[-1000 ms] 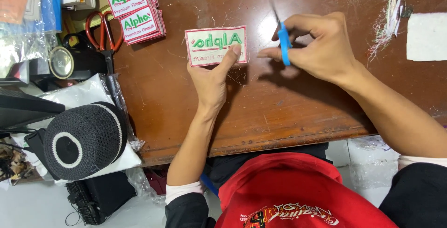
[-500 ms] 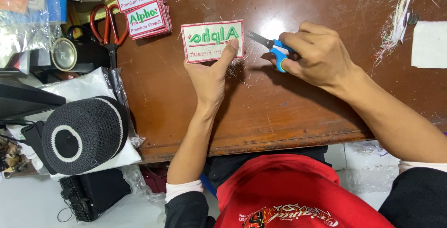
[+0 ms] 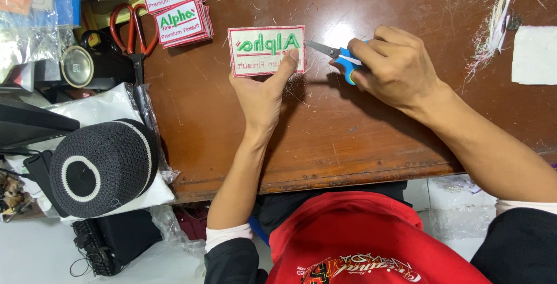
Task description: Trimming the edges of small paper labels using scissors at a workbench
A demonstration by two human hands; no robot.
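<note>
On the brown wooden table [image 3: 371,139], your left hand [image 3: 264,95] pinches the embroidered patch [image 3: 266,49] at its lower edge, thumb pressed on top. Your right hand [image 3: 394,66] is closed around small blue scissors [image 3: 339,56], whose blades point at the patch's right edge. More patches [image 3: 174,6] lie stacked near red scissors [image 3: 133,29].

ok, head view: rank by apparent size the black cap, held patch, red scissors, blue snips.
1. black cap, though it sits nearer the camera
2. held patch
3. red scissors
4. blue snips, partly hidden in the right hand
</note>
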